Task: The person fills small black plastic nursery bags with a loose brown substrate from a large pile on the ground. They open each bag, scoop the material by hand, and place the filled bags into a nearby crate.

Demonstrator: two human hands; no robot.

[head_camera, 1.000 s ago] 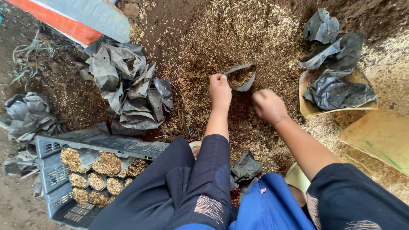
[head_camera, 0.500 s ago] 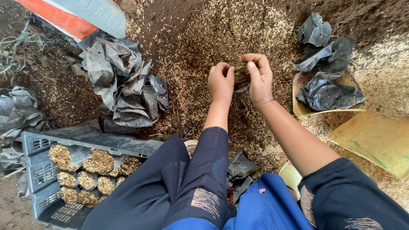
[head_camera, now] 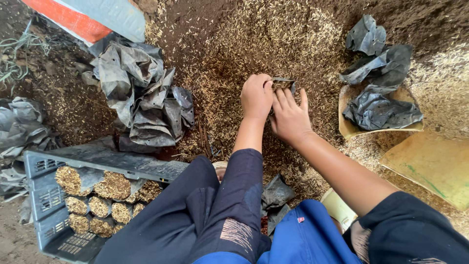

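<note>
My left hand (head_camera: 256, 96) is curled shut around the edge of a small black plastic bag (head_camera: 283, 84), and my right hand (head_camera: 289, 117) lies just beside it with the fingers held together and stretched flat toward the bag's mouth. The bag sits between both hands on the heap of husk and soil (head_camera: 273, 34), and husk shows inside its opening. To my left lies a pile of empty black bags (head_camera: 141, 98). Nearer to me on that side stands a grey plastic crate (head_camera: 44, 195) with filled bags (head_camera: 93, 195) lying in it on their sides, husk showing at their ends. To my right, more crumpled black bags (head_camera: 381, 110) rest on a yellowish sack (head_camera: 430, 161).
</note>
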